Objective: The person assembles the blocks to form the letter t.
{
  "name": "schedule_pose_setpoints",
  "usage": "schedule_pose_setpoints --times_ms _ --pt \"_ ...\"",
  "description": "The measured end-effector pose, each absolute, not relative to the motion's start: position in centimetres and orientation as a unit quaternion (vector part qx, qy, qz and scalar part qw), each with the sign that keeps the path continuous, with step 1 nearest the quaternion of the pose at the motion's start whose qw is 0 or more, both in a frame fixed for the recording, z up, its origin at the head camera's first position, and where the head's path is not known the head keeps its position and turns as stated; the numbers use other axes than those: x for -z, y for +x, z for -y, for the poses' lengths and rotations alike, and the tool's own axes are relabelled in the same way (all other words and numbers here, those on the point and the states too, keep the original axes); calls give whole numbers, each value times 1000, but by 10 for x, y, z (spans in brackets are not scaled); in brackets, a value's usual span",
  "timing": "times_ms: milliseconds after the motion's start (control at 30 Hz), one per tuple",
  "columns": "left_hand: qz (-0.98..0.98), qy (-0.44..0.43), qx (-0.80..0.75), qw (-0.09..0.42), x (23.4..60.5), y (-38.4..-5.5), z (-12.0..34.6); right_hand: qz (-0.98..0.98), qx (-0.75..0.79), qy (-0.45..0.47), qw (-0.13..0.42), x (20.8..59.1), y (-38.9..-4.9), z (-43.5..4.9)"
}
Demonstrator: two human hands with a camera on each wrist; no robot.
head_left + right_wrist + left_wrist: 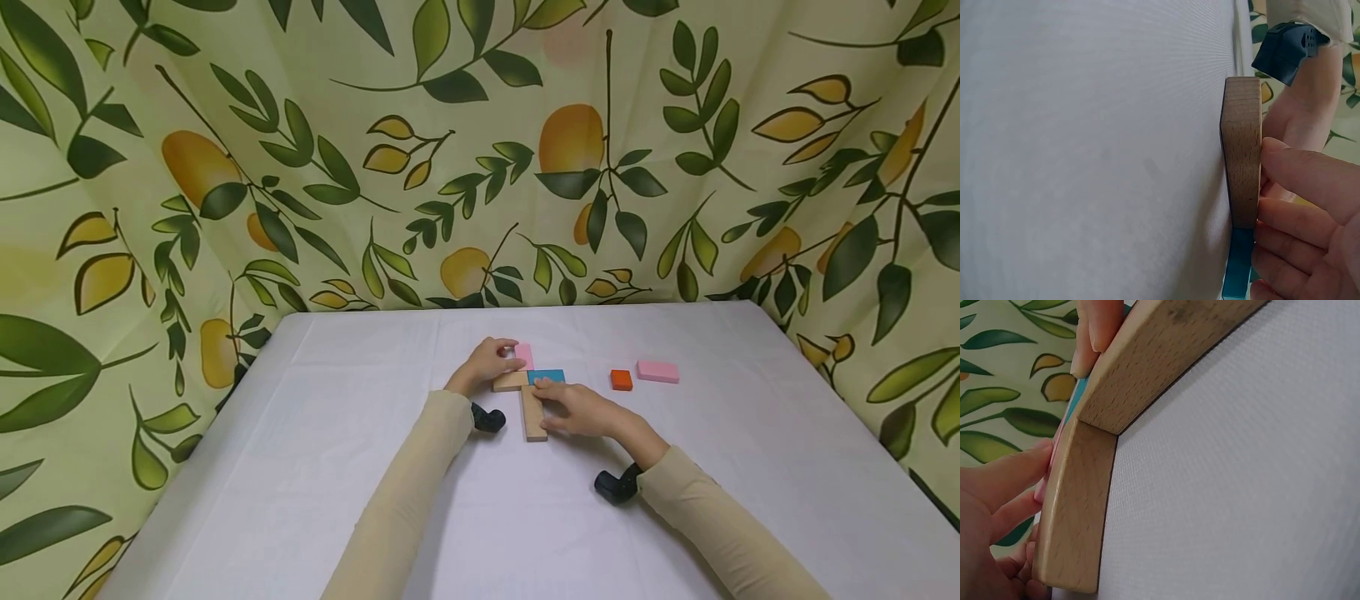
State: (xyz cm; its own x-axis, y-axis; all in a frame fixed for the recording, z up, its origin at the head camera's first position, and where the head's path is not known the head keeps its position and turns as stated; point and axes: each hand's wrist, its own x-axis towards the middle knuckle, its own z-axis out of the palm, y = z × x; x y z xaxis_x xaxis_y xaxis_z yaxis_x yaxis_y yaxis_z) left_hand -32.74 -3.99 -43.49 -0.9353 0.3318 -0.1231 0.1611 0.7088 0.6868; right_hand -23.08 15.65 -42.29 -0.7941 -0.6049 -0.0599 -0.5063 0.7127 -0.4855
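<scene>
Left hand point(490, 362) pinches pink block point(524, 357); right hand point(583, 410) touches long wood block point(533, 418) abutting blue block point(547, 376), whether pinching cannot be told

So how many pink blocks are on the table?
2. One pink block is at the left hand, near the blue block; the second pink block lies to the right, beside the orange block. Another could be hidden beneath that hand or the right hand.

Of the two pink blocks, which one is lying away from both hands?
The rightmost pink block, beside the small orange-red block; the other pink block is held by the left hand.
</scene>
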Motion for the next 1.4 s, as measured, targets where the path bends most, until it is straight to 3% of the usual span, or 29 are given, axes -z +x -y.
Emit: schedule_pose_setpoints --times_ms 867,1400 --pt "-922 129 -341 130 432 -322 38 -922 221 -300 101 424 -230 -157" --pt "-919 169 -351 65 436 -317 52 -924 223 -291 110 422 -230 -155"
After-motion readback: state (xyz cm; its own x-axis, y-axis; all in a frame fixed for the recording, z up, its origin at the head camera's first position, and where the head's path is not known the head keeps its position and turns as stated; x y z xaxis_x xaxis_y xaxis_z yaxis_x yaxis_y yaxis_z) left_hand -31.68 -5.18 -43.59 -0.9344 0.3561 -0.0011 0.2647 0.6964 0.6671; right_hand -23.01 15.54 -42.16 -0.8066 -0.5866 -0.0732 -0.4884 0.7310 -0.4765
